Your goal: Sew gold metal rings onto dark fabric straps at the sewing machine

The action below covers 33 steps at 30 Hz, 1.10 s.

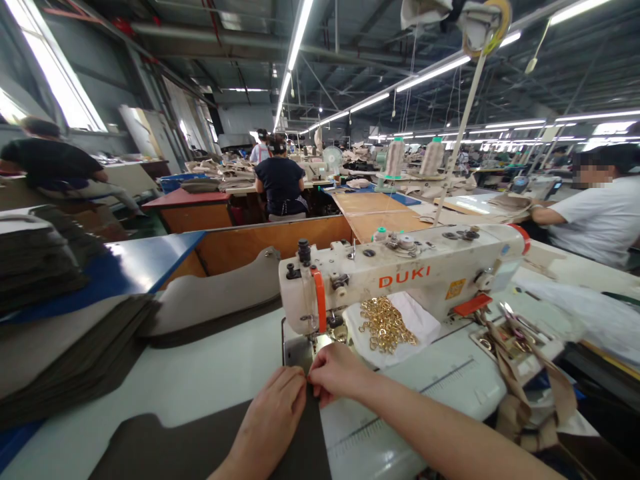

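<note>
My left hand (273,413) lies flat, fingers stretched out, on a dark grey fabric piece (190,447) on the sewing table. My right hand (336,375) sits beside it with fingers curled, pinching the fabric's edge just in front of the needle area. Both hands are right below the head of a white DUKI sewing machine (405,270). A pile of gold metal rings (386,325) rests on a white cloth under the machine arm, just beyond my right hand.
Stacks of dark fabric pieces (65,347) fill the left side, with another curved grey piece (220,297) behind. Beige straps and scissors (520,340) lie to the right. A person in white (600,213) sits at right; other workers sit further back.
</note>
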Each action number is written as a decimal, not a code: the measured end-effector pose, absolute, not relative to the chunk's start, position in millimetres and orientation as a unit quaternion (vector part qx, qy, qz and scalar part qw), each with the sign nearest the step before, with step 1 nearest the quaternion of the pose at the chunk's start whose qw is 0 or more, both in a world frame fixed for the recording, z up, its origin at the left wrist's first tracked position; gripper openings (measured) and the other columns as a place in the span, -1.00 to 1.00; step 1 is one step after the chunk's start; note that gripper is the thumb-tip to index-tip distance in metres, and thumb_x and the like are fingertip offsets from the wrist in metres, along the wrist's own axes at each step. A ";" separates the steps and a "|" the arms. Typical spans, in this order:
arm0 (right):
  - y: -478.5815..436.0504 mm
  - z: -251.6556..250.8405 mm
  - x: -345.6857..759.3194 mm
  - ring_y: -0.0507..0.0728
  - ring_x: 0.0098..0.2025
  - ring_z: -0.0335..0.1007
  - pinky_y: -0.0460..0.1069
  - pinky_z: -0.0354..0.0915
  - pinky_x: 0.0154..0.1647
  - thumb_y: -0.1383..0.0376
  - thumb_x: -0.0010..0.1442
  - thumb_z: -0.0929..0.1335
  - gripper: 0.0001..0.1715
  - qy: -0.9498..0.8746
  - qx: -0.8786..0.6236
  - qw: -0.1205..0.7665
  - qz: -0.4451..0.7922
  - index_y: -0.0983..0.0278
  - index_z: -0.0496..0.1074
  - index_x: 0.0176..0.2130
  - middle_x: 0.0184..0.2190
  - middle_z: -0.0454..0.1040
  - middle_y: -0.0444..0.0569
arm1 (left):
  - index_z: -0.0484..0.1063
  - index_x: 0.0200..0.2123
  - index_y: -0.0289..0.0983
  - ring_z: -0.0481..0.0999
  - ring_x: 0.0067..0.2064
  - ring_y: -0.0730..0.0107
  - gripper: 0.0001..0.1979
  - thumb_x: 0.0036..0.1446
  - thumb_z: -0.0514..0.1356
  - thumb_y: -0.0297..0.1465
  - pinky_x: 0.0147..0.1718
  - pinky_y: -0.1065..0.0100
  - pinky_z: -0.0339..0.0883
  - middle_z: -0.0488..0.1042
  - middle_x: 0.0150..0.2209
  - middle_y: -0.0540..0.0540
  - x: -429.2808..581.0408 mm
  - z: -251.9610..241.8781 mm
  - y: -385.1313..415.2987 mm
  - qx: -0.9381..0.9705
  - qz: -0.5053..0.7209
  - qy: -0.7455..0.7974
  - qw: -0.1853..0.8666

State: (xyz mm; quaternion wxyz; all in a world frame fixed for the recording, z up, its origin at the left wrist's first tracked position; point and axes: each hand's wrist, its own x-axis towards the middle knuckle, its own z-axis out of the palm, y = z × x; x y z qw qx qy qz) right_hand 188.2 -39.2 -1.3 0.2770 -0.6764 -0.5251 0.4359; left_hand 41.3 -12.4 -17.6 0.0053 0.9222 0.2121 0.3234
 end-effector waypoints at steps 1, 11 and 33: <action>-40.5 -0.8 189.3 0.06 -0.67 0.40 -0.11 0.28 -0.62 0.47 -0.06 0.27 -0.74 -0.538 -0.679 0.276 0.416 0.26 0.42 -0.65 -0.72 0.44 -0.14 | 0.38 -0.43 -0.23 0.53 -0.38 0.33 -0.75 0.14 -0.03 -0.57 -0.32 0.34 0.47 0.53 -0.43 -0.06 41.3 -17.4 -12.0 0.923 0.319 0.216 0.008; -77.3 -16.2 216.7 0.13 -0.20 0.33 -0.02 0.20 -0.18 0.36 0.23 0.28 -0.81 -0.765 -0.582 0.262 0.085 0.23 0.49 -0.23 -0.32 0.49 -0.04 | 0.35 -0.43 -0.23 0.52 -0.38 0.33 -0.77 0.17 -0.04 -0.55 -0.32 0.29 0.46 0.50 -0.43 -0.05 43.0 -19.1 -11.8 0.917 0.335 0.216 0.018; -78.6 -20.6 214.0 0.11 -0.27 0.22 -0.02 0.17 -0.26 0.36 0.27 0.27 -0.88 -0.823 -0.540 0.171 -0.043 0.26 0.40 -0.29 -0.36 0.38 -0.08 | 0.35 -0.41 -0.23 0.52 -0.38 0.36 -0.80 0.21 -0.01 -0.51 -0.31 0.31 0.46 0.51 -0.43 -0.03 42.7 -20.9 -10.2 0.913 0.346 0.212 0.040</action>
